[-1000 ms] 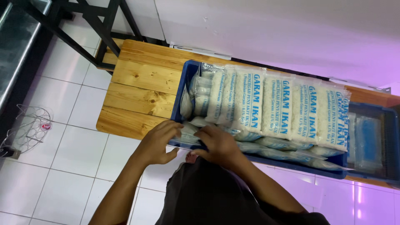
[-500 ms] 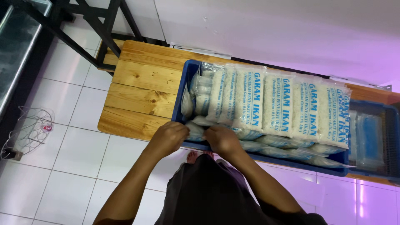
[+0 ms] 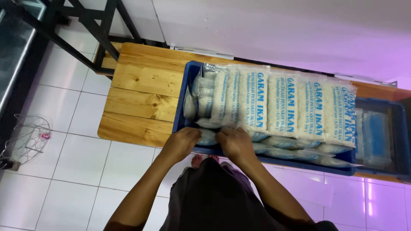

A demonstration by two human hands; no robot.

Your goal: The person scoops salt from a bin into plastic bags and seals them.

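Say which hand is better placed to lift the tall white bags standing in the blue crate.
Probably the right hand: it rests at the crate's near rim, directly below the standing bags. The left hand sits at the crate's left corner, beside the smaller packs.

Wooden bench [image 3: 141, 92], white tiled floor [image 3: 81, 171], wire rack [image 3: 30, 139].

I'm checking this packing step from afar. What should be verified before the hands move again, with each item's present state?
1. Left hand on the small clear bag at the crate's near edge: ok.
2. Right hand on the same bag: ok.
3. Blue crate fully on the wooden bench: ok.
4. Upright white salt bags standing in a row: ok.
5. Grip firm: cannot tell, fingers hidden.
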